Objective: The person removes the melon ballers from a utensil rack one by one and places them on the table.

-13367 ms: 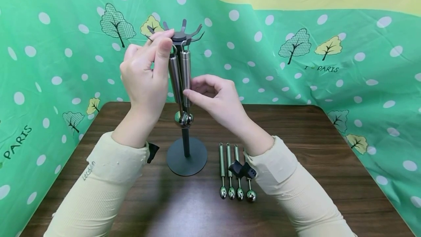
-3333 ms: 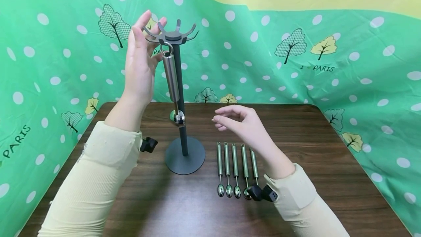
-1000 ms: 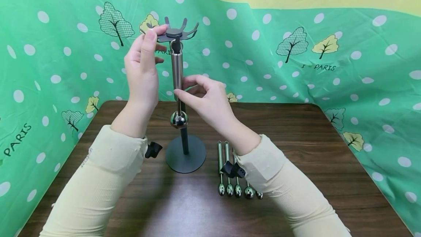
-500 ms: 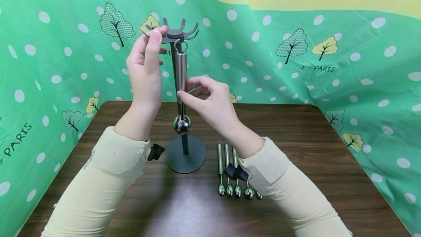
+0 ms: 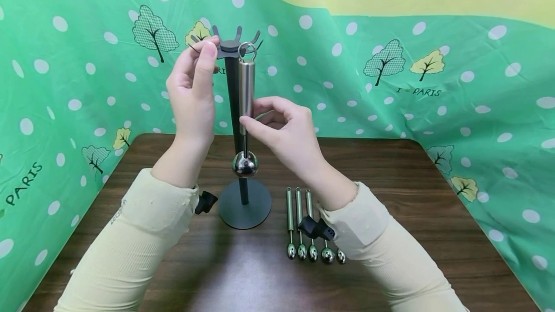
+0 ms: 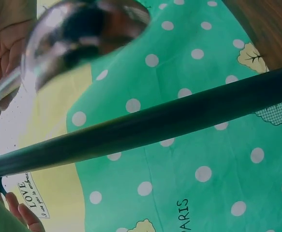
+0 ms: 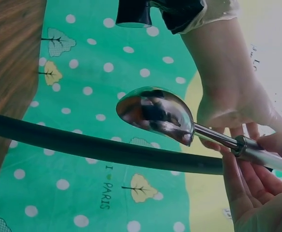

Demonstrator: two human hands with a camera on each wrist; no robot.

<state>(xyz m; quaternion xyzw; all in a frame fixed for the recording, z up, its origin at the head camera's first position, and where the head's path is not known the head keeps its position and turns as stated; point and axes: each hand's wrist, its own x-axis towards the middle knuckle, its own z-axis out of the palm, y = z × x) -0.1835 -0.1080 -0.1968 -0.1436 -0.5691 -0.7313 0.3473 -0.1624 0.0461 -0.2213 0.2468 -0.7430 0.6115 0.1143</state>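
My right hand (image 5: 282, 126) pinches the steel handle of a scoop (image 5: 245, 163) with thumb and fingers. It hangs bowl-down in front of the dark stand (image 5: 232, 97), its ring level with the hooks and seemingly off them. In the right wrist view the scoop's shiny hollow bowl (image 7: 155, 116) lies beside the pole (image 7: 107, 152). My left hand (image 5: 192, 81) grips a hook at the left of the stand's top, between thumb and index finger. The bowl (image 6: 82, 38) is large and blurred in the left wrist view.
Several steel scoops (image 5: 302, 252) lie in a row on the wooden table (image 5: 173, 273), partly under my right wrist and its camera. The stand's round base (image 5: 234, 208) sits to their left. A green dotted cloth (image 5: 347, 76) stands behind and around the table.
Two scoops hung on the stand at first, then one. Another lies on the table since the first frame. Within the last second my right hand lifted the hanging scoop up and forward, right of its hook.
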